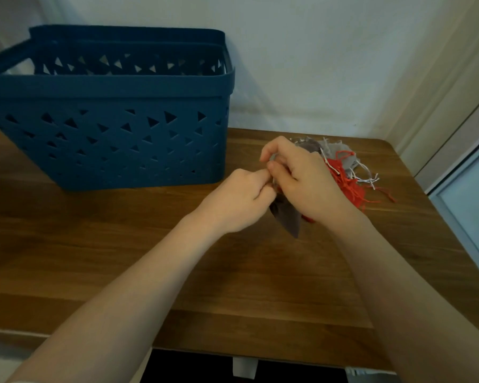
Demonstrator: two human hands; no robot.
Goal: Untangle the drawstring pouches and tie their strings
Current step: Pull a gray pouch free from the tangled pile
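Observation:
A dark grey drawstring pouch [286,217] hangs between my two hands above the wooden table. My left hand [237,201] pinches its top with curled fingers. My right hand [299,175] also grips the pouch's top, fingertips meeting the left hand's; the string itself is hidden by my fingers. Behind my right hand lies a tangled pile: a red pouch with frayed red strings [349,186], light grey pouches [335,150] and white strings [367,178].
A large dark blue plastic basket [108,128] with triangular holes stands at the back left of the table [233,286]. A white wall runs behind. The table's right edge meets a window frame [459,167].

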